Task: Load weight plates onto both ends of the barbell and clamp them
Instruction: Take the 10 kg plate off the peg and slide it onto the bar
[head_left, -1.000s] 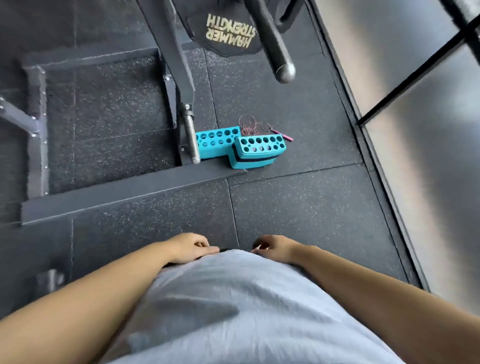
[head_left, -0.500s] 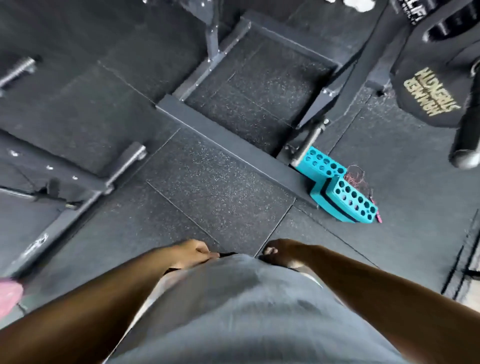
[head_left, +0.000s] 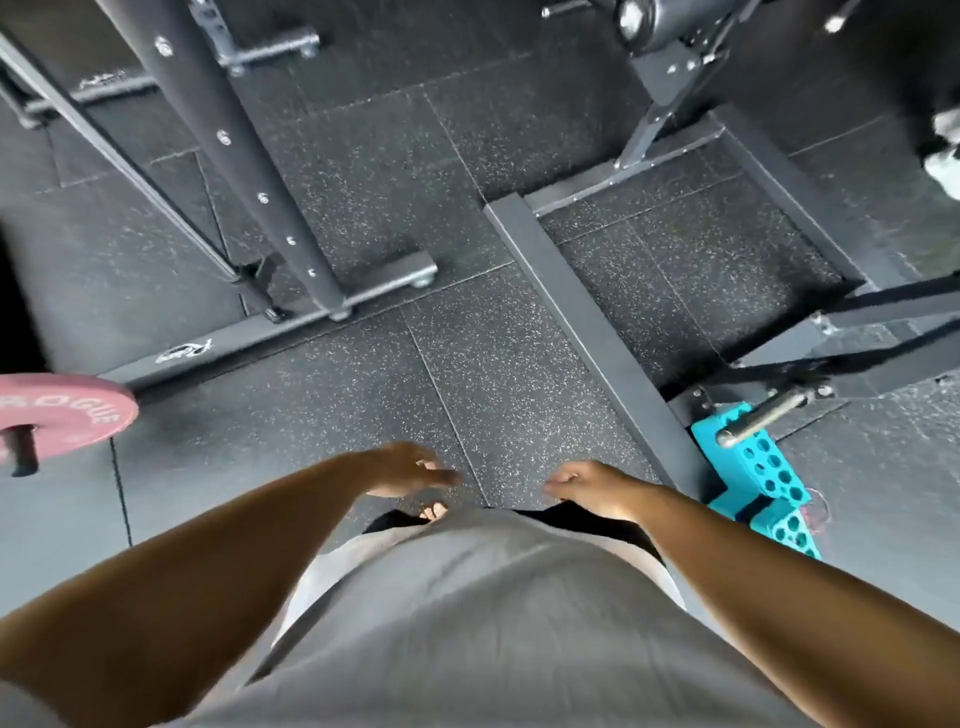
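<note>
Pink weight plate, white ROGUE lettering, far left edge of frame, dark bar through its hole | left hand bottom centre, fingers loosely spread, empty | right hand alongside, fingers lightly curled, empty

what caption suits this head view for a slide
Left hand and right hand hang empty over the rubber floor, pink Rogue plate at far left

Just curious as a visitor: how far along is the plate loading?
Little shows as done. One pink plate sits on a dark bar at the left edge; whether that is the barbell is unclear. In hand: nothing; left hand and right hand are empty. Left: loading and clamping; no clamp shows.
</note>
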